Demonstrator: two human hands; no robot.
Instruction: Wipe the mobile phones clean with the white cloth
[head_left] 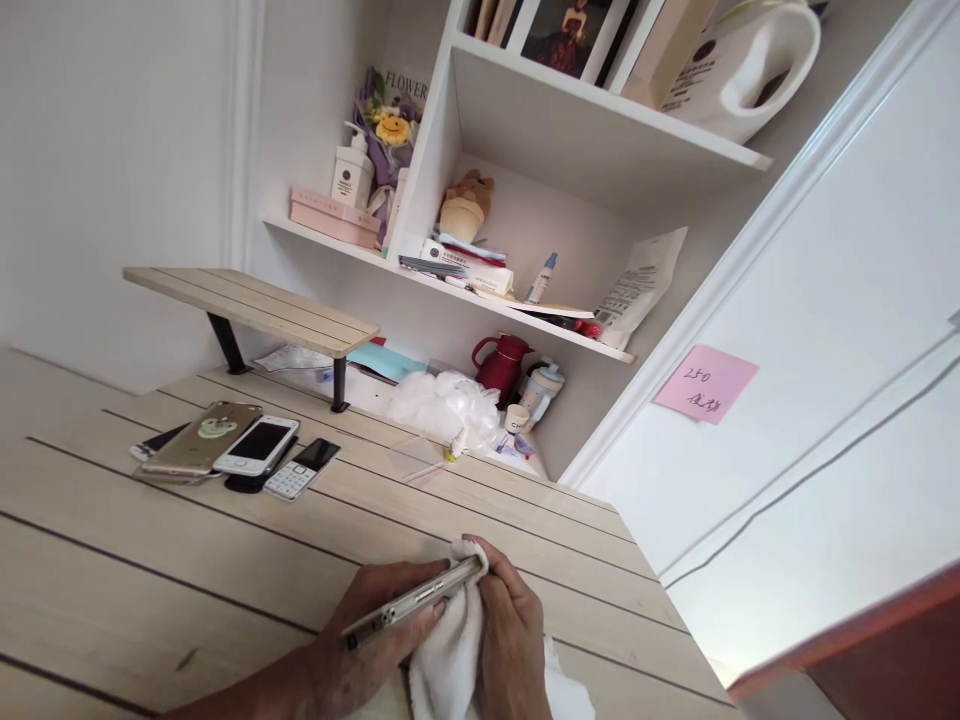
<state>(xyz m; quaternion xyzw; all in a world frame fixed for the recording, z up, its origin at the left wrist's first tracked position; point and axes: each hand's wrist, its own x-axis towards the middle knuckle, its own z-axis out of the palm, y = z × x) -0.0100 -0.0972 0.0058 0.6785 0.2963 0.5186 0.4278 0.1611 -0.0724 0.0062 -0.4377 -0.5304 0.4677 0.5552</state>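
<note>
Left hand (375,612) gripping silver-edged phone (412,603), fingers closing around its sides; phone tilting edge-on to the camera, its far end pointing up and right. Right hand (516,640) closing on white cloth (452,645), pressing it over the far end of that phone; cloth hanging down between the hands, more of it showing past the right wrist. Both hands working above the near part of the table (225,560).

Further back on the left, gold phone (202,442) lying on top of other devices; white phone (257,446) sitting just beside it, overlapping black phone (247,482); keypad phone (302,470) lying at the right end of this group. Wooden riser (255,312) standing behind them on black legs. Small cone-shaped item (456,445) standing near the table's back edge, clear plastic bag (446,410) bunching behind it. Red jug (504,366) and small cup (516,418) standing right of the bag. Pink note (706,384) sticking to the right-hand white surface.
</note>
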